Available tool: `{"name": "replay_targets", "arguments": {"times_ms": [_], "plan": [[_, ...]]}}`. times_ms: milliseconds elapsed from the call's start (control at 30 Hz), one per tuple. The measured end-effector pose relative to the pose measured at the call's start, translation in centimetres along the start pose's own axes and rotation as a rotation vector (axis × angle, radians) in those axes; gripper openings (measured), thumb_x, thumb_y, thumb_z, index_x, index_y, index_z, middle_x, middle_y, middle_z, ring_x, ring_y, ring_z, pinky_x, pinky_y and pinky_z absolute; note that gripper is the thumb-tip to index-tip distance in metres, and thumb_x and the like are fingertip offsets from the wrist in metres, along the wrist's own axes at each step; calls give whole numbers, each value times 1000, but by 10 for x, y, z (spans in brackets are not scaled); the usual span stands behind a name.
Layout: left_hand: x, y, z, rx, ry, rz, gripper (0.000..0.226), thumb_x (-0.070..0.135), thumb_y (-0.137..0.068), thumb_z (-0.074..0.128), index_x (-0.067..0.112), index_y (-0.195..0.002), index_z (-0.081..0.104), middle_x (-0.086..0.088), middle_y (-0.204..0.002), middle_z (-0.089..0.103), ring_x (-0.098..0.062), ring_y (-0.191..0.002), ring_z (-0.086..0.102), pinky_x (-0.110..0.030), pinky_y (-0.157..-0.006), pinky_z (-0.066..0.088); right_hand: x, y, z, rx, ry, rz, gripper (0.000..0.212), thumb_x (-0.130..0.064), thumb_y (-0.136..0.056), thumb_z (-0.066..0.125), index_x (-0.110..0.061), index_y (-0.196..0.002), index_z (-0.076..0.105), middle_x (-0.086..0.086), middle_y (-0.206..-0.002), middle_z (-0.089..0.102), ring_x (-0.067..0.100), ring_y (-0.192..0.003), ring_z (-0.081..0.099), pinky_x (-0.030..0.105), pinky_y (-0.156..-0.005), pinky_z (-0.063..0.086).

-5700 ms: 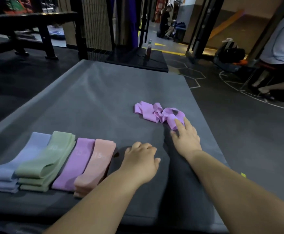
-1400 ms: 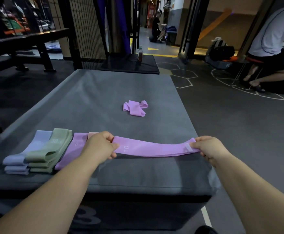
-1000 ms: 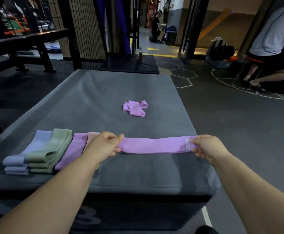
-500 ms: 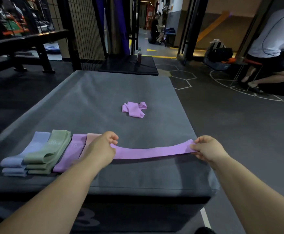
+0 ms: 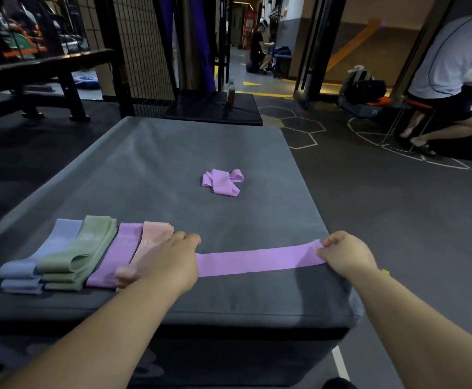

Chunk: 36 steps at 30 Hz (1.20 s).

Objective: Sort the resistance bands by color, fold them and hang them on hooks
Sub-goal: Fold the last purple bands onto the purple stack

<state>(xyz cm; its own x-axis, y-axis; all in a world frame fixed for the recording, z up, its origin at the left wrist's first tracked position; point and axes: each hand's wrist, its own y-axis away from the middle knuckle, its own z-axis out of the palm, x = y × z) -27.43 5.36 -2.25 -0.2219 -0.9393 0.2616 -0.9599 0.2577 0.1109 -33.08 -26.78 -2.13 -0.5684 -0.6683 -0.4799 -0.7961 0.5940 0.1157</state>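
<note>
A purple resistance band [image 5: 257,259] lies stretched flat across the near part of the grey padded box [image 5: 173,164]. My left hand [image 5: 173,259] grips its left end and my right hand [image 5: 347,255] pinches its right end. To the left sit folded bands side by side: blue [image 5: 47,251], green [image 5: 80,248], purple [image 5: 117,251] and pink [image 5: 147,242]; my left hand covers part of the pink one. A crumpled purple band [image 5: 223,181] lies further back on the box. No hooks are in view.
The box ends just right of my right hand and drops to the dark gym floor [image 5: 397,220]. A black platform [image 5: 215,108] with a bottle [image 5: 231,92] stands behind the box. A seated person [image 5: 447,80] is at the far right; a rack [image 5: 47,71] stands at the far left.
I picked one purple band out of the crumpled pile, pulled it taut between both hands in the air, then lowered it flat onto the box's near part.
</note>
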Motion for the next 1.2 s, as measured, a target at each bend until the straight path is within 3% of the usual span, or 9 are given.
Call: {"name": "replay_targets", "arguments": {"times_ms": [100, 233, 300, 367, 467, 600, 700, 833, 1200], "plan": [[13, 7, 3, 66, -115, 71, 49, 4, -87, 44, 23, -132, 43, 2, -135, 39, -22, -128, 34, -29, -96, 37, -1, 3, -2, 27, 56, 3, 35, -33, -86, 63, -19, -117, 56, 8, -118, 59, 29, -99, 56, 32, -78, 42], [21, 10, 17, 179, -73, 236, 44, 15, -92, 46, 20, -135, 47, 3, -145, 39, -25, -135, 30, -35, -106, 30, -8, 12, 4, 121, 130, -197, 42, -32, -90, 59, -18, -129, 55, 8, -131, 53, 30, -120, 50, 37, -95, 43], [29, 13, 24, 89, -60, 291, 53, 37, -99, 23, 23, -149, 31, 6, -159, 21, -20, -148, 11, -36, -117, 14, -15, 23, 14, 79, 132, -394, 42, -37, -94, 54, -16, -130, 57, 5, -134, 54, 26, -127, 46, 33, -105, 34], [36, 16, 32, -7, -108, 327, 81, 56, -81, -10, 31, -154, 12, 11, -163, 4, -14, -150, -8, -38, -119, -5, -21, 35, 30, -6, 198, -602, 54, -50, -93, 42, -16, -132, 58, 5, -140, 52, 26, -136, 40, 23, -112, 20], [34, 13, 41, -103, -155, 321, 96, 66, -64, -19, 37, -154, 0, 15, -162, -7, -13, -148, -17, -47, -117, -13, -31, 51, 47, -148, 338, -728, 87, -80, -82, 12, -28, -145, 42, -1, -159, 27, 23, -150, 13, 29, -119, 1], [34, 12, 41, -164, -195, 283, 68, 68, -92, 4, 40, -153, -5, 17, -160, -16, -13, -147, -20, -55, -117, -13, -32, 55, 57, -201, 480, -739, 109, -83, -61, -17, -36, -155, 13, -7, -164, 4, 19, -151, -5, 37, -120, -7], [34, 13, 41, -179, -206, 285, 75, 71, -85, -3, 40, -153, -7, 18, -159, -18, -13, -147, -22, -57, -116, -14, -25, 50, 56, -215, 499, -716, 123, -88, -50, -30, -36, -155, 4, -11, -164, -3, 14, -151, -10, 36, -119, -11], [32, 13, 42, -171, -183, 279, 60, 59, -99, 15, 41, -152, -7, 19, -159, -19, -12, -146, -23, -60, -114, -15, -14, 40, 49, -205, 487, -635, 132, -91, -44, -32, -31, -157, 1, -11, -163, -7, 13, -150, -13, 36, -121, -10], [35, 14, 38, -208, -188, 276, 60, 57, -100, 16, 41, -152, -11, 19, -158, -21, -12, -146, -25, -60, -114, -15, 12, 25, 32, -154, 497, -519, 138, -91, -44, -32, -20, -157, 1, -5, -164, -6, 11, -150, -11, 29, -120, -8]]}}
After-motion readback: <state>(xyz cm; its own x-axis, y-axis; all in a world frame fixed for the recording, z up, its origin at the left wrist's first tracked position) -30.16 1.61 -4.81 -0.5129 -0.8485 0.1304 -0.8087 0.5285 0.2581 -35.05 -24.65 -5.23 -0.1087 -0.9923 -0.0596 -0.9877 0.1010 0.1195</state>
